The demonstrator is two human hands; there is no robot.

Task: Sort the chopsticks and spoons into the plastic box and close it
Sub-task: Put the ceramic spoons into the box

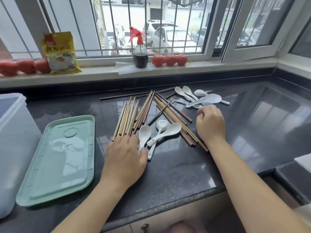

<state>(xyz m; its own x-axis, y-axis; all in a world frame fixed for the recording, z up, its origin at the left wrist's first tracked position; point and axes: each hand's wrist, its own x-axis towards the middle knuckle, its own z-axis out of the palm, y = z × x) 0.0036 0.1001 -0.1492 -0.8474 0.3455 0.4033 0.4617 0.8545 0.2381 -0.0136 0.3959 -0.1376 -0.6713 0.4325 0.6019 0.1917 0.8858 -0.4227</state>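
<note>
The plastic box (11,140) is cut off by the left edge, so only part shows. The left hand (125,153) covers the near ends of some chopsticks (125,121) and one spoon's (144,134) handle. The right hand's (210,124) curled fingertips are hidden. The yellow bag's (59,52) words are blurry.

The thin brown wooden chopsticks (144,113) lie loose on the dark counter in three overlapping, fanned bundles, with a few darker sticks lying crosswise behind them. Three white ceramic spoons (159,133) lie bowls up, just in front of the bundles. Further white ceramic spoons (200,98) are clustered at the rear right. The translucent plastic box (11,140) stands open at the far left. Its pale green rectangular lid (57,163) lies flat beside it.
</note>
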